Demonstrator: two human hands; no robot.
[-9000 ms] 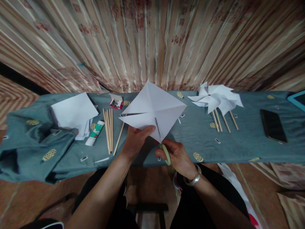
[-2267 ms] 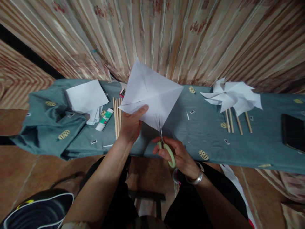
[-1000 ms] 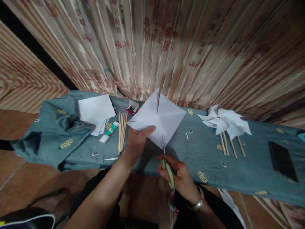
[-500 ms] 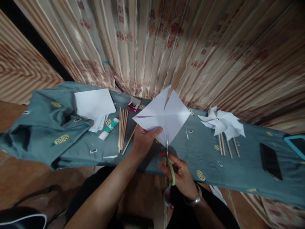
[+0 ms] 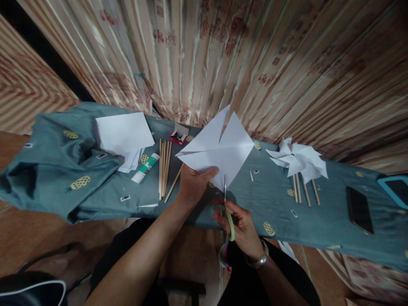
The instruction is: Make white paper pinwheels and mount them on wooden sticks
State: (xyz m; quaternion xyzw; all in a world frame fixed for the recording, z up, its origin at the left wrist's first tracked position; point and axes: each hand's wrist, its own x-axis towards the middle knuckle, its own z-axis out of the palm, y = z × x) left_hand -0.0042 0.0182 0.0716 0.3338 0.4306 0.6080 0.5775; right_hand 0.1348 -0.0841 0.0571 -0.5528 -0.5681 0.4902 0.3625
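Note:
A square sheet of white paper (image 5: 234, 151) is held up, turned cornerwise, with slits running inward from its top and left corners. My left hand (image 5: 195, 183) pinches its lower left edge, thumb on top. Green-handled scissors (image 5: 228, 223) are in my right hand (image 5: 244, 231), fingers through the loops. Their blades lie at the paper's bottom corner, pointing up toward its middle. Whether the blades are parted is too small to tell.
Left on the green tablecloth (image 5: 92, 199) lie white paper sheets (image 5: 124, 131), a glue stick (image 5: 145, 168), wooden sticks (image 5: 164, 170) and a small red box (image 5: 179, 135) of metal pieces. To the right are paper pinwheels (image 5: 299, 157) on sticks, a phone (image 5: 359, 210) and a blue-edged device (image 5: 393, 191).
The view has shifted slightly, so the table sits a little higher. Both hands keep their holds, and the scissors remain at the paper's bottom corner.

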